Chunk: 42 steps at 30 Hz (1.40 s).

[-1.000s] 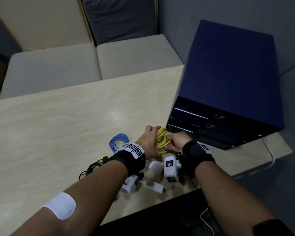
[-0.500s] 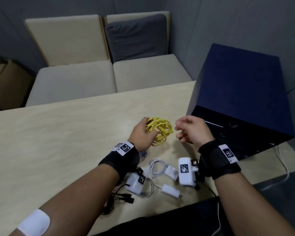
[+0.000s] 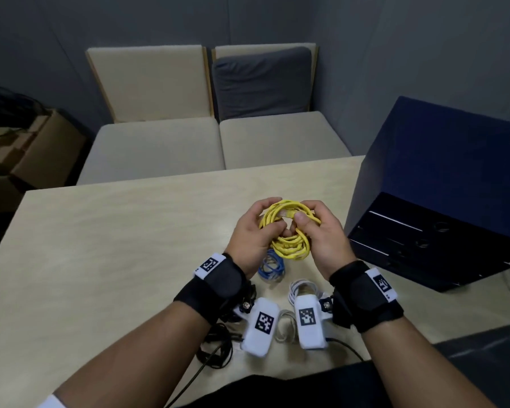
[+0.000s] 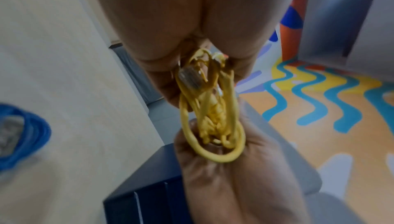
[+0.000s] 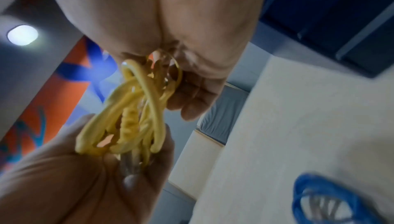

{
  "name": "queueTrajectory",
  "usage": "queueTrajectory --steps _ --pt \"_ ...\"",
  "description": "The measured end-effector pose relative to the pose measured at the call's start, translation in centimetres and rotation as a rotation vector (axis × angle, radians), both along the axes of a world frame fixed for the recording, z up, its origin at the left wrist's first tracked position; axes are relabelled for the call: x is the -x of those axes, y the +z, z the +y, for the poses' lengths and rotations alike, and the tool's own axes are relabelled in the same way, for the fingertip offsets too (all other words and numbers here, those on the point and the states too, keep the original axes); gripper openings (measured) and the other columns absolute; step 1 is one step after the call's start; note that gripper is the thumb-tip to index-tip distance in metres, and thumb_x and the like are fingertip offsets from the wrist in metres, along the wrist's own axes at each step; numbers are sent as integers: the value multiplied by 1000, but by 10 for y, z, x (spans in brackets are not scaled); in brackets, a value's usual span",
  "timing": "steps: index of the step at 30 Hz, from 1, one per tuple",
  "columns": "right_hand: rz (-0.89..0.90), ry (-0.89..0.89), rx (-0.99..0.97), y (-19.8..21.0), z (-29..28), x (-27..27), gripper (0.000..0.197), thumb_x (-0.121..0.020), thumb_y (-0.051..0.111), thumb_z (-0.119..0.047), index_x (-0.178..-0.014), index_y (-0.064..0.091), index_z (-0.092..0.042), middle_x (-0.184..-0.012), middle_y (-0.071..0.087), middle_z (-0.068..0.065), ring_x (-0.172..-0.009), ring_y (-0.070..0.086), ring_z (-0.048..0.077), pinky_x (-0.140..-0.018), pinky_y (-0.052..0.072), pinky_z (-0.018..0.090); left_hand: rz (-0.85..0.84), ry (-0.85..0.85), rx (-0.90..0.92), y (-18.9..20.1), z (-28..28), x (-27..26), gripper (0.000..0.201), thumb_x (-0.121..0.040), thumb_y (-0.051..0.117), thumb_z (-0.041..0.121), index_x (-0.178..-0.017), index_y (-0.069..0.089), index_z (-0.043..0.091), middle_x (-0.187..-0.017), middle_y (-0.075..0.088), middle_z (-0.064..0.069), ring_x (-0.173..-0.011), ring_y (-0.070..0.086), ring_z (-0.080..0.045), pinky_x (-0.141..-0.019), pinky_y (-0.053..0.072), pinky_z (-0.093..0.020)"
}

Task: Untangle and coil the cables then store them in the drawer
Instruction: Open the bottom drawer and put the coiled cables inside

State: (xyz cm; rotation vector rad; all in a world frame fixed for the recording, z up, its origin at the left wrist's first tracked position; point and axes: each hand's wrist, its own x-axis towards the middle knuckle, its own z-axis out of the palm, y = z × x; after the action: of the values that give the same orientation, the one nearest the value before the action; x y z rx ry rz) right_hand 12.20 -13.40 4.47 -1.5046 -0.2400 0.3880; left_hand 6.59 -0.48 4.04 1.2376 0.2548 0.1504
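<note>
A yellow cable (image 3: 289, 231) wound into a loose bundle hangs above the table between both hands. My left hand (image 3: 255, 231) grips its left side with curled fingers. My right hand (image 3: 315, 231) grips the right side, its thumb pressing near a clear plug at the top. Both wrist views show the yellow cable (image 4: 211, 109) (image 5: 132, 113) edge-on, clamped between the two palms. A coiled blue cable (image 3: 271, 266) lies on the table just under the hands. The dark blue drawer unit (image 3: 442, 195) stands to the right, its drawers closed.
A white cable (image 3: 301, 290) with chargers and a black cable (image 3: 218, 346) lie near the table's front edge by my wrists. The wooden table (image 3: 115, 245) spreads out to the left. Beige seats (image 3: 212, 142) stand behind it.
My right hand, apart from the bundle half a second ago, now grips the yellow cable too. Both hands have lifted it away from the drawer unit, and the head view has tilted up.
</note>
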Motion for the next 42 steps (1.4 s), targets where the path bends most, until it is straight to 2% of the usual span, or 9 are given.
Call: queueTrajectory --steps 5,10,17,23,25,28,30,34,42 --pt "135 121 -23 8 2 -1 22 -74 62 -15 -92 50 -17 -82 61 16 -71 56 28 -59 49 33 -2 8 -125 9 15 2 33 -83 53 -16 -100 63 11 -77 64 -7 -61 59 -14 -63 54 -24" --pt "224 245 11 19 0 -9 26 -80 63 -1 -93 45 -13 -76 64 8 -63 61 23 -52 51 32 28 -123 -61 12 29 -2 26 -88 55 -6 -102 67 12 -78 66 -8 -58 60 -17 -59 53 -30" --pt "304 263 99 25 13 -14 32 -84 54 12 -95 42 -15 -67 57 3 -49 56 15 -40 40 23 50 53 -162 19 23 -9 29 -71 62 -12 -87 70 12 -75 67 -8 -56 57 -15 -61 51 -31" --pt "82 118 214 22 31 -17 26 -86 60 -1 -93 40 -16 -72 50 7 -48 47 17 -39 33 25 7 -1 -221 31 29 -14 28 -81 56 -12 -93 65 12 -77 63 -4 -52 53 -11 -54 49 -25" --pt "187 206 44 22 29 -18 23 -88 65 -13 -101 46 -13 -79 57 9 -55 53 18 -41 40 25 14 17 -171 32 35 -15 27 -82 55 -12 -94 63 11 -75 61 -5 -47 50 -10 -51 47 -23" --pt "418 261 -204 20 21 -20 57 -86 57 -46 -122 53 -2 -109 59 22 -87 59 33 -65 52 37 22 23 -26 31 42 -13 28 -84 53 -14 -93 62 11 -74 63 -10 -43 46 -8 -47 44 -20" --pt "505 243 -308 15 18 -17 52 -94 44 -36 -128 53 3 -120 56 31 -100 60 39 -77 56 44 21 3 90 31 41 -13 29 -84 50 -17 -93 61 9 -70 65 -10 -40 45 -7 -45 43 -19" --pt "487 357 -429 13 21 -12 42 -84 42 1 -125 54 1 -105 66 28 -90 69 33 -72 59 41 13 25 197 33 39 -15 31 -82 52 -19 -92 61 8 -69 64 -10 -38 44 -7 -44 46 -20" --pt "416 378 -380 17 28 -14 27 -83 51 0 -98 73 -8 -81 70 11 -74 69 18 -68 58 32 -7 -19 77 35 36 -17 28 -84 54 -17 -93 57 9 -73 59 -9 -40 44 -8 -46 46 -21"
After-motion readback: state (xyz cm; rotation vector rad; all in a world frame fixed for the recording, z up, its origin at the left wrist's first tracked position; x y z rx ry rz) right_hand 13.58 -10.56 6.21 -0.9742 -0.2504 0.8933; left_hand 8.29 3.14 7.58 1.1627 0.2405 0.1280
